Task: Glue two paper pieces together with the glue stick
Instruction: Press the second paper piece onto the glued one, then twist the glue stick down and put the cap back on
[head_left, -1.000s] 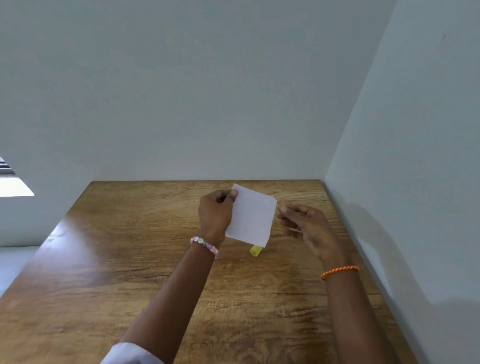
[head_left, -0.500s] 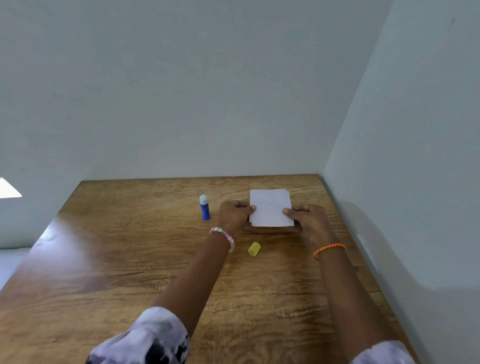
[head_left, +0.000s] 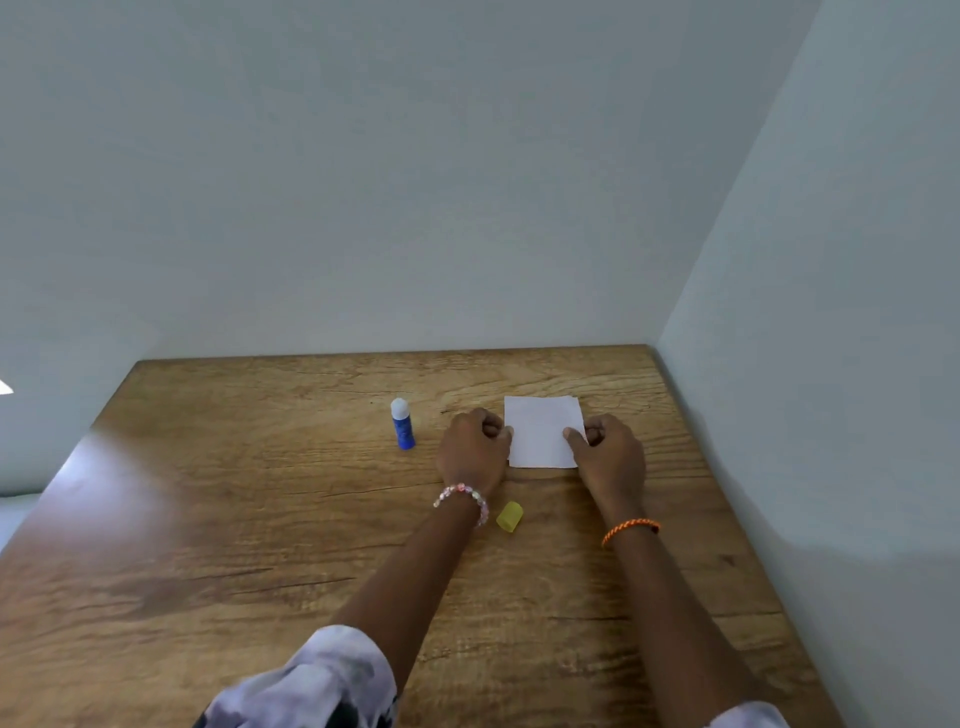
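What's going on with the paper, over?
Left hand and right hand pinch paper edges, flat on table. Glue stick upright, uncapped. Nothing blocking.

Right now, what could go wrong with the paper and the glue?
1. The glue stick stands uncapped; its yellow cap lies apart on the table, so the glue might dry.
2. The paper shows a slightly offset far edge, so the pieces may set misaligned.
3. The left hand and right hand touch only the side edges; the middle may not stick well.
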